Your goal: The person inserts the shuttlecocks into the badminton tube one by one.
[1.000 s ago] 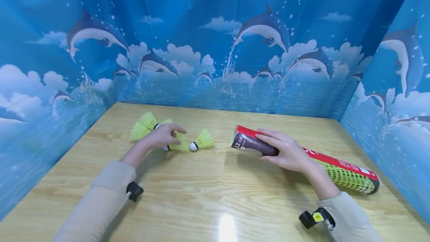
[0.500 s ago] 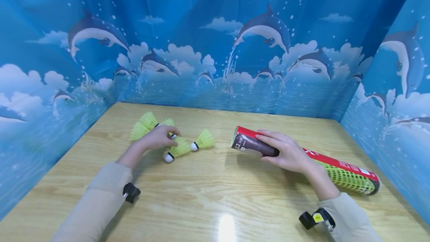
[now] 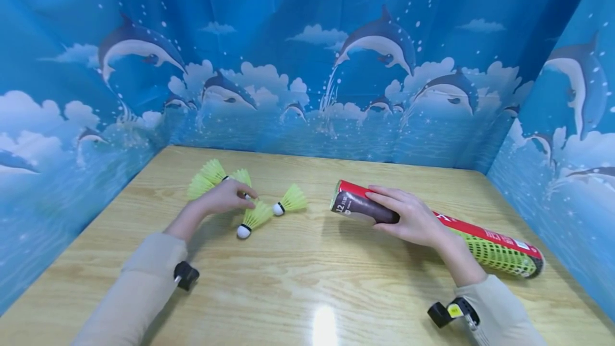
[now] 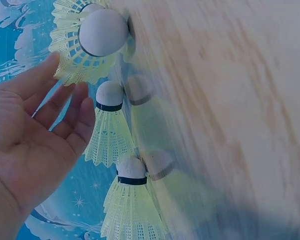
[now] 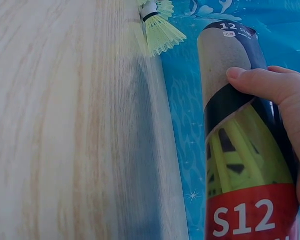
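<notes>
In the head view my left hand (image 3: 222, 198) pinches the skirt rim of a yellow shuttlecock (image 3: 253, 220), its white cork facing the front of the table. The left wrist view shows thumb and fingertips at that shuttlecock's rim (image 4: 75, 71). To its right lies another shuttlecock (image 3: 290, 200). Several more, such as the shuttlecock (image 3: 204, 179) at the far left, lie behind and beside the hand, partly covered. My right hand (image 3: 413, 217) grips a long red, black and yellow-green shuttlecock tube (image 3: 495, 247), its near-centre end raised and pointing left.
A pale wooden table (image 3: 293, 276) carries everything. Blue dolphin-print curtains (image 3: 298, 68) enclose its back and both sides. Wrist cameras are strapped to both sleeves, such as the black camera (image 3: 186, 275) on the left. The tube's far end sits near the right side.
My left hand has drawn back slightly to the left. The shuttlecock at its fingertips has swung its cork toward the front. My right hand and the tube have stayed put.
</notes>
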{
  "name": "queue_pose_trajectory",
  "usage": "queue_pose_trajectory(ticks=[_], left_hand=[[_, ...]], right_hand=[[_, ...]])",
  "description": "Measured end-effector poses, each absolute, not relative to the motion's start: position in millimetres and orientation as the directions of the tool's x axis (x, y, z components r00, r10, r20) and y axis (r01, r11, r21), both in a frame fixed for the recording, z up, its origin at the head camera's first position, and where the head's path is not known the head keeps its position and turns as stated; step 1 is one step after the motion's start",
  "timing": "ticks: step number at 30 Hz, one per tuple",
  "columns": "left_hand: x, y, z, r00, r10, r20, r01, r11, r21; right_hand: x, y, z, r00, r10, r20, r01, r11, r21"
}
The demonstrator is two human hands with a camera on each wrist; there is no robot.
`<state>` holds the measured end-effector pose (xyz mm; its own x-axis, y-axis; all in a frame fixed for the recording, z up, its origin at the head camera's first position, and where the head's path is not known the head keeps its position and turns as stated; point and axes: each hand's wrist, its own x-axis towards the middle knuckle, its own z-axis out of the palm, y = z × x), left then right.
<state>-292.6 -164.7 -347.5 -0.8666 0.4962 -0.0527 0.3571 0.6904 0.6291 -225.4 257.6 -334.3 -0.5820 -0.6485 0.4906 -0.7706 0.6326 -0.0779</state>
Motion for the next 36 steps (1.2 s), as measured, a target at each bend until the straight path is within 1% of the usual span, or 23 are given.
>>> queue_pose_trajectory(ticks=[8,11,17,21,27,32,36], left_hand=[[-290.3,-169.4,-344.1,-0.854,0.519,-0.023,0.404,0.691,0.599],[-289.5,-171.6,-342.6,-0.855,0.517,-0.021,0.404,0.692,0.598],[-286.7,-174.1,-337.8,-0.858,0.513,-0.022,0.391,0.681,0.619],[-284.6,-172.8,-333.9,-0.875,0.485,-0.008,0.361,0.663,0.656],[-283.1,-165.2,-329.7,-0.892,0.450,0.044,0.345,0.616,0.708],[-281.5,-155.1,-326.3,-0.897,0.434,0.089,0.362,0.603,0.711],[-281.0,-147.3,-323.3,-0.907,0.407,0.106,0.348,0.586,0.731]], right_hand=[[-225.3,257.6,-334.4,-0.576,-0.654,0.491,-0.775,0.627,-0.074],[-225.0,257.7,-334.8,-0.578,-0.654,0.488,-0.774,0.629,-0.074],[-223.5,258.0,-334.4,-0.592,-0.645,0.483,-0.763,0.641,-0.080],[-223.6,258.1,-333.8,-0.591,-0.639,0.491,-0.760,0.645,-0.076],[-225.5,259.0,-334.4,-0.576,-0.650,0.495,-0.771,0.633,-0.066],[-225.6,259.4,-336.0,-0.585,-0.648,0.488,-0.768,0.636,-0.076],[-225.4,258.8,-334.7,-0.591,-0.641,0.490,-0.761,0.645,-0.075]])
